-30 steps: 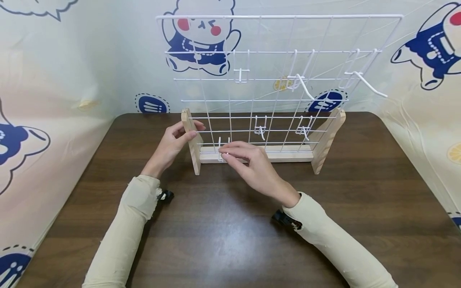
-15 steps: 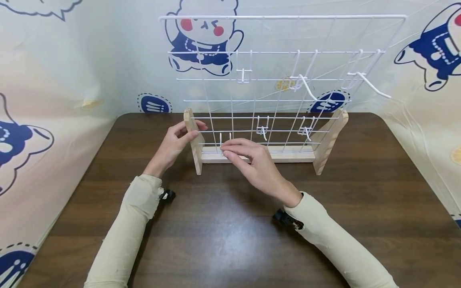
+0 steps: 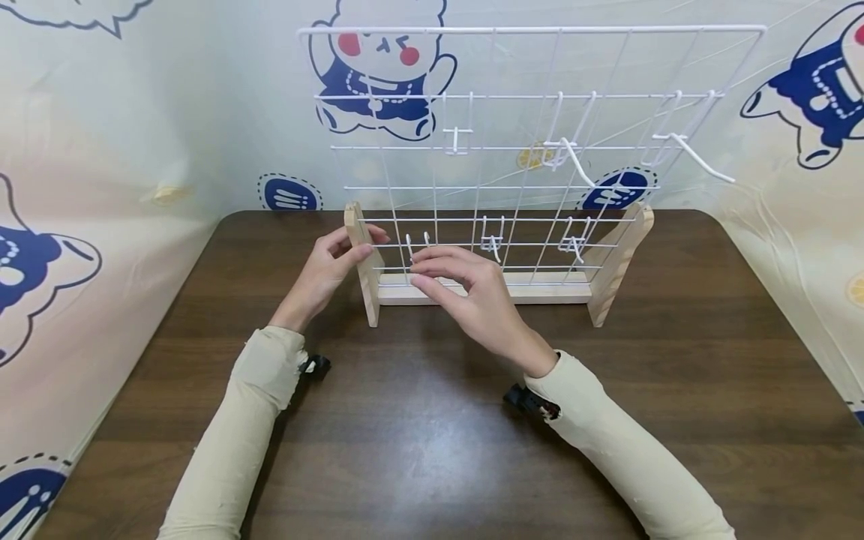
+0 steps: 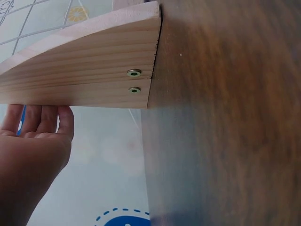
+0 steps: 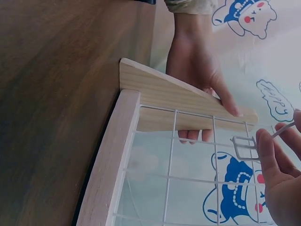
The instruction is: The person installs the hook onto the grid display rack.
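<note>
A white wire grid panel (image 3: pixel 533 97) stands upright in a pale wooden base (image 3: pixel 486 289) on the dark table (image 3: pixel 432 450). My left hand (image 3: pixel 328 264) grips the base's left wooden upright (image 3: pixel 361 259), thumb in front and fingers behind, as the right wrist view shows on the upright (image 5: pixel 188 96). My right hand (image 3: pixel 459 281) pinches a small white wire hook (image 3: pixel 417 244) against the lower left of the grid; in the right wrist view the hook (image 5: pixel 244 146) sits at my fingertips (image 5: pixel 265 146). Several other white hooks (image 3: pixel 570 154) hang on the grid.
A cartoon-printed cloth backdrop (image 3: pixel 135 112) surrounds the table on three sides. Two long hooks (image 3: pixel 695 157) stick out toward me from the grid's upper right. Bare tabletop lies in front of the stand.
My right hand has lifted the small hook from the bottom rail up about one grid row. The left hand has stayed on the upright.
</note>
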{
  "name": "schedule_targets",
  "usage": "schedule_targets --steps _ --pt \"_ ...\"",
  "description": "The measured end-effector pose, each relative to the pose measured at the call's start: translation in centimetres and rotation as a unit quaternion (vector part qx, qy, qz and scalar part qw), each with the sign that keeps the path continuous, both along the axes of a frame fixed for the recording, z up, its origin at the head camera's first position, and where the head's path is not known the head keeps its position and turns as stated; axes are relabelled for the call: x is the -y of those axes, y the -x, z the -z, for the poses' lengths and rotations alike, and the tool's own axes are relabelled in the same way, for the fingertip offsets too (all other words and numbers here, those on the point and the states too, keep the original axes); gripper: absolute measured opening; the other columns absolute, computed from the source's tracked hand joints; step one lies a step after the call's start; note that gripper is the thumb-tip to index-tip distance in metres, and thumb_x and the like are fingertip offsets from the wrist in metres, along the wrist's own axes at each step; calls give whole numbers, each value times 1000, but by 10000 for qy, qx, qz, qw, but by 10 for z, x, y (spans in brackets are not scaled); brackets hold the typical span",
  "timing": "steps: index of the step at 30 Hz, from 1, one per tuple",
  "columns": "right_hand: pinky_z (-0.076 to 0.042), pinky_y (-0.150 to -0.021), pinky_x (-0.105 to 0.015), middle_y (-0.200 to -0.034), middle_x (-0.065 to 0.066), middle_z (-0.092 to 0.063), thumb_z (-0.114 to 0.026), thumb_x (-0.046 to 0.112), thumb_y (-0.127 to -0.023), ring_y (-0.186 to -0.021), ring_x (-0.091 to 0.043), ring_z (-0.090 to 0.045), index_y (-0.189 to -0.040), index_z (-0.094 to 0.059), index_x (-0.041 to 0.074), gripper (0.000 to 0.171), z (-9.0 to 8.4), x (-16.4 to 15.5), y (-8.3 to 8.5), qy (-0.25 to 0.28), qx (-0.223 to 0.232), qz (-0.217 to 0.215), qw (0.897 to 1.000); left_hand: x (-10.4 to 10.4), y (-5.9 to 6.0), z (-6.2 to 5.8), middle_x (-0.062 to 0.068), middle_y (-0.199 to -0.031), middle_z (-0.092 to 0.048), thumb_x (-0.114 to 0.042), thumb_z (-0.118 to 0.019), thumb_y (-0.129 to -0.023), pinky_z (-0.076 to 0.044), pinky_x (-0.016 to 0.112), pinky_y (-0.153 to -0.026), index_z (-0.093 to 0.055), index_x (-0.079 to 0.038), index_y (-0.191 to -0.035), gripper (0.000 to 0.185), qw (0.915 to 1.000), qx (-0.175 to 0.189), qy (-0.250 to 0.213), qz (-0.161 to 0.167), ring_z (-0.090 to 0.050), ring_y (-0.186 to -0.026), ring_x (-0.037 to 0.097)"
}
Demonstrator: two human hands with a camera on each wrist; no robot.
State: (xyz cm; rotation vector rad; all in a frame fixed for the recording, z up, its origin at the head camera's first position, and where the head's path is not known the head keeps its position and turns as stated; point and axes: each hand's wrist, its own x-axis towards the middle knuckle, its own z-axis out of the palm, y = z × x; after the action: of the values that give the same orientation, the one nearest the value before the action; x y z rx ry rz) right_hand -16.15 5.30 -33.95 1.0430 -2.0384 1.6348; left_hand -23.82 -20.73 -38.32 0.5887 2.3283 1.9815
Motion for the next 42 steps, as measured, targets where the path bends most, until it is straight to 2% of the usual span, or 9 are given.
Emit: schedule_targets --steps 6,10,17,19,23,30,38,42 --pt "-53 -91 -33 -112 -14 -69 -70 0 -91 -108 -20 -64 -101 -73 -6 12 0 8 8 417 135 -189 9989 1 0 -1 11 -128 -63 -22 -60 -100 -38 50 -107 -62 -7 -129 32 10000 -19 14 -20 -54 -119 25" --pt "-54 -90 -33 -113 -18 -68 -70 0 -91 -109 -20 -64 -102 -73 -6 12 -2 11 11 484 145 -189 9985 1 0 -1 11 -128 -62 -21 -59 -101 -37 51 -108 -62 -8 -130 33 10000 2 34 12 -53 -119 25" --pt "-56 -86 -41 -116 -17 -68 -68 0 -93 -109 -20 -64 -102 -72 -7 13 -6 12 19 554 89 -153 9983 -2 1 -1 12 -128 -62 -24 -61 -100 -39 48 -107 -61 -7 -131 35 9999 33 -71 83 -49 -123 39" --pt "-56 -85 -41 -117 -17 -68 -67 0 -93 -111 -20 -63 -102 -72 -7 13 -6 12 21 536 104 -122 9984 -2 1 -1 12 -129 -62 -24 -60 -100 -38 48 -107 -61 -7 -131 35 9999 30 -53 87 -50 -122 36" --pt "-55 -88 -36 -116 -16 -68 -69 4 -93 -112 -20 -63 -102 -74 -4 13 -2 13 24 286 218 44 9993 -1 0 -1 12 -129 -62 -24 -60 -100 -38 50 -107 -61 -7 -131 35 10000 13 -17 84 -53 -120 28" --pt "-53 -90 -31 -119 -2 -71 -71 17 -93 -114 -11 -63 -103 -78 8 14 3 12 26 -401 326 461 9976 0 0 -2 11 -129 -62 -25 -61 -100 -36 53 -108 -61 -8 -130 35 10000 3 59 44 -52 -120 25" --pt "-49 -97 -28 -124 -4 -69 -71 15 -94 -117 -10 -62 -106 -76 6 17 3 12 24 -763 140 545 9955 0 0 -1 11 -129 -61 -24 -60 -100 -36 53 -108 -62 -8 -131 35 10000 37 47 18 -51 -121 30" --pt "-52 -92 -30 -125 -5 -67 -70 14 -94 -107 -15 -66 -108 -74 4 18 3 11 22 -891 41 565 9944 0 0 -1 11 -129 -61 -23 -60 -100 -37 52 -108 -62 -7 -130 34 10000 37 45 28 -51 -121 31"
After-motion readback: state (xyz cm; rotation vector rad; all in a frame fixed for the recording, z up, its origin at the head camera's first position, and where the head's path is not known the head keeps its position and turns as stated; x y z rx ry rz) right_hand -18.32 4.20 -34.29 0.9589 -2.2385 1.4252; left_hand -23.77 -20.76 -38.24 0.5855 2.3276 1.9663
